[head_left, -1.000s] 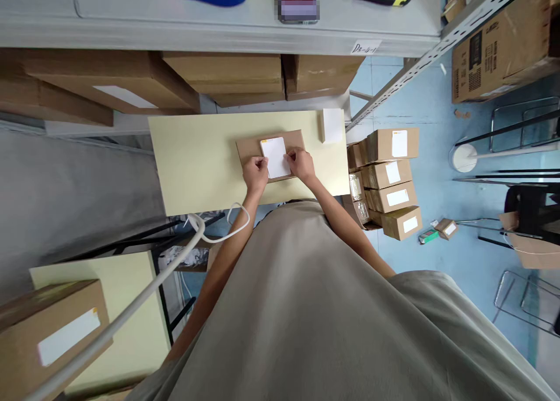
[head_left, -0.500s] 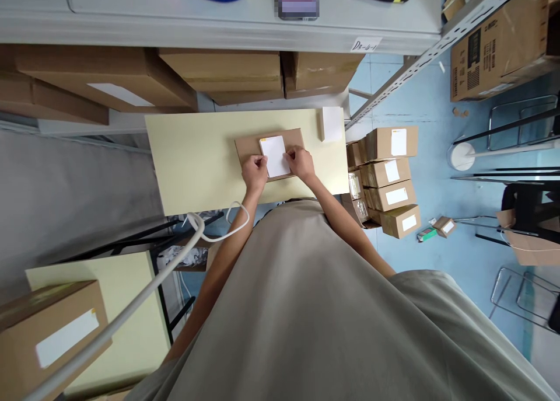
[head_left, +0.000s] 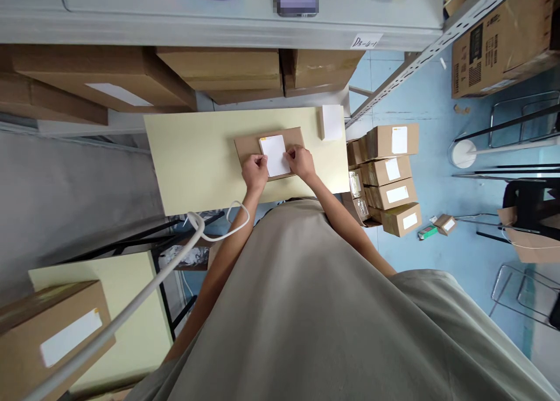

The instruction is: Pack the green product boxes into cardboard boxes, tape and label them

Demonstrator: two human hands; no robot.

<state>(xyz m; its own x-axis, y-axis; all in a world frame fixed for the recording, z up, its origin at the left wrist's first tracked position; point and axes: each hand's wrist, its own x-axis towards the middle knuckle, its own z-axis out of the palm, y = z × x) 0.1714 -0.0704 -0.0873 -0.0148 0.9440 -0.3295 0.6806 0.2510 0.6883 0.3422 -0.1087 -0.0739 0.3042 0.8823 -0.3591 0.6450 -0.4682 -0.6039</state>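
Note:
A flat brown cardboard box (head_left: pixel 250 145) lies on the pale yellow table (head_left: pixel 196 156). A white label (head_left: pixel 275 153) with a small yellow mark at its corner sits on top of the box. My left hand (head_left: pixel 255 173) pinches the label's left near edge with curled fingers. My right hand (head_left: pixel 301 161) presses and pinches its right edge, fingers bent. Both hands rest on the box.
A stack of white labels (head_left: pixel 331 122) lies at the table's far right corner. Several labelled boxes (head_left: pixel 391 176) are stacked on the blue floor to the right. Shelving with large cartons (head_left: pixel 219 71) stands behind the table. Another labelled box (head_left: pixel 52 331) sits on a second table at lower left.

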